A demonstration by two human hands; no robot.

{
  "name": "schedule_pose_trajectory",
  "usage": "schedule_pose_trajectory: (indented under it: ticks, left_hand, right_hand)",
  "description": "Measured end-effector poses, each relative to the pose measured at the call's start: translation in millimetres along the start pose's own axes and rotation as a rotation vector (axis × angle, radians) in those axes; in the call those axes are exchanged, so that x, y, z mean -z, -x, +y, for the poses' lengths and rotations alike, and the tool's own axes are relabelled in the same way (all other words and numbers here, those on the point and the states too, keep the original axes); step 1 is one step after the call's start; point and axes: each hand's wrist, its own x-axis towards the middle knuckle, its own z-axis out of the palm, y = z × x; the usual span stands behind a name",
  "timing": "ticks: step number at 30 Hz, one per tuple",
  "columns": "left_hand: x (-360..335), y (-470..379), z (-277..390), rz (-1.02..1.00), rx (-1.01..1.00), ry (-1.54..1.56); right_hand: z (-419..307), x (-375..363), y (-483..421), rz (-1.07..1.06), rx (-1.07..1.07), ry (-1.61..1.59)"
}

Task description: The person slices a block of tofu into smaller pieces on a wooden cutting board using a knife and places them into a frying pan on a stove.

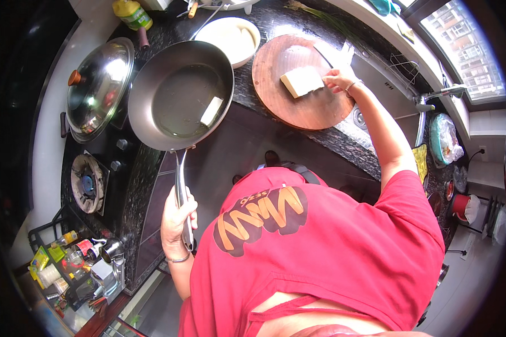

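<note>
My left hand (178,217) grips the metal handle of a deep frying pan (152,97), holding it over the gap between the counters. One white slice, apparently tofu (211,111), lies in the oil at the pan's right side. On a round wooden chopping board (274,105) sits a larger white tofu block (301,81). The fingertips of my right hand (339,81) are at the block's right end; whether they pinch a piece is too small to tell. Just beyond that hand lies what looks like a cleaver (327,54), its blade washed out by glare.
A white bowl (240,38) stands behind the pan. To the left are a domed glass-like lid (99,92) with a wooden knob and a gas burner (87,183). The sink (383,90) adjoins the board. Bottles and jars crowd a rack (65,252) at lower left.
</note>
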Motion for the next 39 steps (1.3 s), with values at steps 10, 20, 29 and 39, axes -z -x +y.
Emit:
schedule_pose_trajectory:
  ticks: [10,20,29,39]
  left_hand:
    - [-5.6,-0.7,-3.3,0.045,-0.019,-0.056]
    - [-8.9,-2.7,-7.4,0.054,-0.091,-0.078]
    - [-9.4,-3.2,-8.1,0.059,-0.065,-0.063]
    - [1.7,-4.7,-13.5,-0.013,-0.069,-0.131]
  right_hand:
    - [-30.3,-19.3,-6.8,0.124,-0.266,-0.171]
    - [-47.0,-34.3,-1.5,0.195,-0.120,-0.099]
    - [-46.7,-26.0,15.2,0.250,-0.039,-0.153]
    - [-112.4,7.4,33.1,0.012,0.669,0.036]
